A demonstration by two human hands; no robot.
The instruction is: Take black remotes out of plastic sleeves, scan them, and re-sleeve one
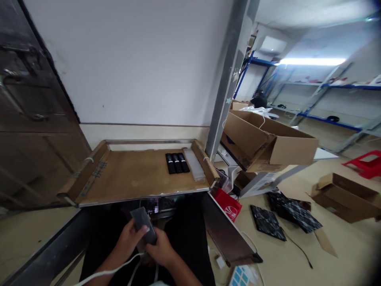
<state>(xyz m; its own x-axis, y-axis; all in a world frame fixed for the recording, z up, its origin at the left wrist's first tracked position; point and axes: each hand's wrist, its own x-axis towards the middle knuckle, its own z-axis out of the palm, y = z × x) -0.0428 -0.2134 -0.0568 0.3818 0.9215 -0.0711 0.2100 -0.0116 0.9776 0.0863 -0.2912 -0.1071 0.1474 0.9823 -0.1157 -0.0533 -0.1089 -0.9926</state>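
Dark grey, the slim packet (pixel 143 220) lies between the left hand (pixel 128 238) and right hand (pixel 161 247), both hands gripping it.

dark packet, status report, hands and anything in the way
Left hand, right hand both holding dark packet. Packet off the cardboard. White cable near left hand.

Cardboard tray (pixel 133 174): left and middle open to a hand
Tray right: 3 black pieces (pixel 177 163) and clear strips (pixel 194 165) in the way
Tray sides: raised edges (pixel 210 169)
Past right edge: grey post (pixel 229 85), carton (pixel 247 131)
White cable (pixel 110 271): across left forearm (pixel 110 260)
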